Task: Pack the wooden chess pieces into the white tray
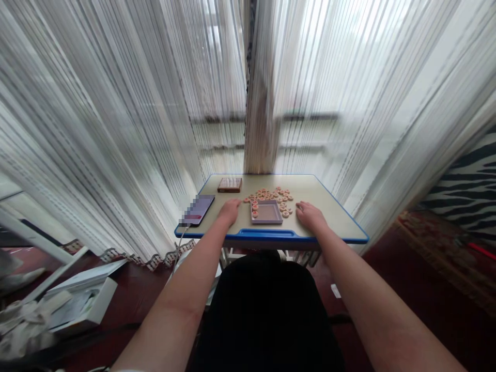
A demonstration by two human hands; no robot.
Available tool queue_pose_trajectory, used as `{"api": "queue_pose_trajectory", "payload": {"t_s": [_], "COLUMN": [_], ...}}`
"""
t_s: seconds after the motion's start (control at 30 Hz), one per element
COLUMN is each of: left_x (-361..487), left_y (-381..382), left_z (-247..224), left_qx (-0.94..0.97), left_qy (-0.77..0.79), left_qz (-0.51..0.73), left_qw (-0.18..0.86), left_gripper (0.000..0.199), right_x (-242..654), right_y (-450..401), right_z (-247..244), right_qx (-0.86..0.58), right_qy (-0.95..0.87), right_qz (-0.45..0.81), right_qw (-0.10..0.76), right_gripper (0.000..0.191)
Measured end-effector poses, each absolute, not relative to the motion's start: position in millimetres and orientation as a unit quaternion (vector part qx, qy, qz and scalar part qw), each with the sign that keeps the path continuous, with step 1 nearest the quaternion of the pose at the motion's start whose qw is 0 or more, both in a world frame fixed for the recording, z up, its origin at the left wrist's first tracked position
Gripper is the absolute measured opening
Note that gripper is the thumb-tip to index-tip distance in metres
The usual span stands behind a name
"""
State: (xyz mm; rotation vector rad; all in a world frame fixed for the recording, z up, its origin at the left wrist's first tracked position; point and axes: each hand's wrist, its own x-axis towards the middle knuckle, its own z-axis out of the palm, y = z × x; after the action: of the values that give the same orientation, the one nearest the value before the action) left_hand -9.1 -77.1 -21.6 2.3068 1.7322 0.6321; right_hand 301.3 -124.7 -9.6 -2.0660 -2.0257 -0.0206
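tray [269, 213] taken as landmark, set on the table [337, 219]; three discs [254, 214] lined up inside along its left wall. loose discs [285, 214] heaped just beyond it and down its right side, some overlapping. left hand [230, 211] placed just left of the tray, fingertips pointed toward the disc [246, 200] near its far left corner; whether that disc is pinched or only neared cannot be told. right hand [311, 216] rested to the right of the tray, fingers partly bent; nothing seen in them, but a hidden grip cannot be ruled out. for clean handling, discs are probably best pinched singly by the rim and kept flat, overlapping ones slid apart first; tray walls look low, so a small lift should be enough, and bumping of the lined-up discs is best avoided. reddish marks seen on some disc faces, too small to be read. no brand or label legible on the brown case [230, 185], beyond and left of the tray, or on the partly pixelated tablet [202, 209], farther left.
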Motion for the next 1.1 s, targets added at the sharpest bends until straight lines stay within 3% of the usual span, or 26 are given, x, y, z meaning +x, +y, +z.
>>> {"api": "queue_pose_trajectory", "payload": {"t_s": [1.1], "left_x": [-4.8], "left_y": [-73.5], "left_z": [-21.1], "left_qx": [0.769], "left_qy": [0.606], "left_qz": [0.203], "left_qw": [-0.005], "left_gripper": [0.033], "right_x": [298.5], "right_y": [-125.6], "right_z": [-10.5], "right_qx": [-0.701], "right_qy": [-0.700], "right_qz": [-0.011], "right_qw": [0.133], "right_gripper": [0.044]}}
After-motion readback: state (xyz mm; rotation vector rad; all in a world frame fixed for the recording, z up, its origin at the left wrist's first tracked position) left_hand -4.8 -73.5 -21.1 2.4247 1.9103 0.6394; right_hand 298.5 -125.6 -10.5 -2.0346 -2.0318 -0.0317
